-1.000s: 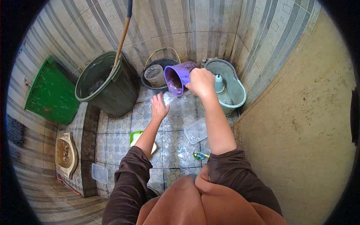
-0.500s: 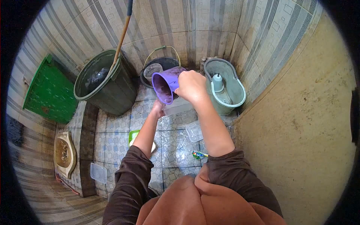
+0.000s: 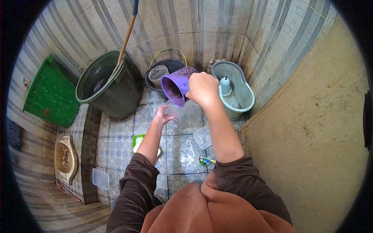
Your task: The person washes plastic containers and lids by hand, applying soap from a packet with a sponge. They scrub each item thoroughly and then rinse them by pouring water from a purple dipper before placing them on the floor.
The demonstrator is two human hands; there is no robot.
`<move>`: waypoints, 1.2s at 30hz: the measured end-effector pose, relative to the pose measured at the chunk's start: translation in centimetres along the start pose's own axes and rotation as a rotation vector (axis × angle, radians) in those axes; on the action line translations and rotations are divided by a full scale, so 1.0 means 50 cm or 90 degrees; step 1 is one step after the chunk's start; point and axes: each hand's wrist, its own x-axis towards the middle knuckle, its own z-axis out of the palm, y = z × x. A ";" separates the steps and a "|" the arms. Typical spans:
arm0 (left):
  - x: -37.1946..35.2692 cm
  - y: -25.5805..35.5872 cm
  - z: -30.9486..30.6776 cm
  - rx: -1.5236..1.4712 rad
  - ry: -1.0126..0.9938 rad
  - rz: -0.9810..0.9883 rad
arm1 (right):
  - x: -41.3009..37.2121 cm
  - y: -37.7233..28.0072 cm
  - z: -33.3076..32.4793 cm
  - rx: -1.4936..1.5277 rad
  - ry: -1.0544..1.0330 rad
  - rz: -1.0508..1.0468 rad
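Observation:
My right hand [image 3: 203, 89] is closed round the handle side of a purple dipper [image 3: 175, 86], tilted with its dark-stained mouth toward the lower left. Just below the dipper, my left hand [image 3: 163, 115] holds a translucent plastic container [image 3: 179, 108] by its left side, fingers partly spread; the dipper hides part of it. A clear plastic container [image 3: 202, 137] rests on the wet tiled floor [image 3: 151, 112], with a green and yellow packet [image 3: 206, 160] below it. A green dish [image 3: 137, 140] with something white lies partly behind my left forearm.
Along the back stand a large dark bin [image 3: 116, 95] with a long stick, a black bucket [image 3: 155, 88] and a pale mop bucket [image 3: 237, 112]. A green basket [image 3: 52, 93], a squat toilet [image 3: 73, 163] and a clear lid [image 3: 101, 179] are at left.
The dipper and my right hand have shifted slightly right. My left hand's fingers have spread, and the translucent container under the dipper has changed its tilt.

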 end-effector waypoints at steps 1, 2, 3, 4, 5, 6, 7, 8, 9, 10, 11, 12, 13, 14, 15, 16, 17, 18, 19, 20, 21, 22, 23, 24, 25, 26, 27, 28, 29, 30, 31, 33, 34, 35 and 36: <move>0.007 -0.004 0.001 0.058 0.023 0.062 | 0.000 -0.001 0.002 0.014 -0.006 -0.016; 0.013 -0.007 0.001 0.115 0.047 0.125 | -0.001 -0.002 0.004 0.027 -0.012 -0.032; 0.044 -0.009 -0.009 0.115 0.047 0.125 | -0.001 -0.006 0.005 0.028 -0.012 -0.032; 0.090 -0.009 -0.025 0.213 0.061 0.216 | -0.002 -0.011 0.006 0.027 -0.015 -0.030; 0.113 -0.009 -0.034 0.311 0.075 0.307 | -0.002 -0.015 0.007 0.026 -0.018 -0.027; 0.098 -0.010 -0.030 0.311 0.075 0.307 | 0.000 -0.018 0.009 0.027 -0.019 -0.027; 0.068 -0.012 -0.017 0.564 0.178 0.498 | 0.002 -0.019 0.011 0.032 -0.030 -0.022; 0.040 -0.014 -0.002 0.818 0.284 0.685 | 0.003 -0.020 0.013 0.037 -0.040 -0.018; 0.033 -0.013 0.004 0.862 0.285 0.683 | 0.004 -0.021 0.014 0.039 -0.040 -0.018; 0.025 -0.020 0.009 0.863 0.287 0.683 | 0.004 -0.021 0.014 0.054 -0.036 -0.007; 0.015 -0.032 0.012 0.814 0.317 0.795 | 0.005 -0.020 0.014 0.068 -0.031 0.005; 0.003 -0.044 0.015 0.760 0.345 0.905 | 0.006 -0.018 0.016 0.069 -0.030 0.006; -0.030 -0.051 0.024 0.761 0.343 0.906 | 0.008 -0.015 0.019 0.085 -0.020 0.018; -0.066 -0.059 0.029 0.872 0.294 0.971 | 0.008 -0.012 0.021 0.102 -0.011 0.031; -0.086 -0.066 0.029 0.982 0.240 1.033 | 0.007 -0.010 0.018 0.102 -0.012 0.033; -0.087 -0.070 0.024 0.983 0.239 1.032 | 0.007 -0.010 0.012 0.082 -0.012 0.046; -0.089 -0.071 0.018 1.019 0.157 1.106 | 0.007 -0.009 0.009 0.063 -0.013 0.059; -0.091 -0.071 0.012 1.053 0.071 1.177 | 0.007 -0.008 0.008 0.062 -0.013 0.059; -0.091 -0.072 0.006 1.106 0.056 1.213 | 0.006 -0.006 0.007 0.055 0.002 0.059; -0.091 -0.072 0.002 1.106 0.058 1.212 | 0.006 -0.005 0.006 0.048 0.019 0.060; -0.092 -0.072 0.001 1.114 0.038 1.224 | 0.005 -0.004 0.005 0.047 0.019 0.059; -0.092 -0.071 0.001 1.122 0.017 1.236 | 0.004 -0.004 0.004 0.042 0.027 0.051; -0.090 -0.069 0.003 1.121 0.017 1.237 | 0.003 -0.004 0.004 0.036 0.035 0.043; -0.089 -0.063 0.008 1.089 0.067 1.179 | 0.001 -0.006 0.001 0.036 0.035 0.043; -0.087 -0.058 0.013 1.056 0.114 1.120 | -0.001 -0.009 -0.002 0.039 0.031 0.029; -0.082 -0.057 0.022 1.056 0.114 1.120 | -0.003 -0.012 -0.004 0.043 0.028 0.015; -0.067 -0.060 0.030 0.909 0.239 1.058 | -0.005 -0.016 -0.004 0.042 0.028 0.015; -0.041 -0.062 0.027 0.759 0.350 0.986 | -0.006 -0.021 -0.003 0.044 0.041 0.003; -0.021 -0.054 0.013 0.770 0.371 0.921 | -0.007 -0.025 -0.001 0.046 0.054 -0.008; 0.017 -0.042 -0.002 0.770 0.371 0.920 | -0.008 -0.029 0.003 0.045 0.053 -0.008; 0.057 -0.028 -0.011 0.467 0.293 0.680 | -0.007 -0.032 0.010 0.058 0.072 -0.019; -0.108 -0.025 0.087 0.073 0.113 0.261 | -0.007 -0.037 0.022 0.070 0.090 -0.032; -0.054 -0.020 0.050 0.071 0.114 0.261 | -0.006 -0.039 0.027 0.062 0.090 -0.038; 0.026 -0.008 -0.006 0.007 0.081 0.241 | -0.005 -0.041 0.031 0.055 0.092 -0.044; 0.072 -0.002 -0.041 -0.055 0.049 0.220 | -0.004 -0.042 0.035 0.056 0.091 -0.045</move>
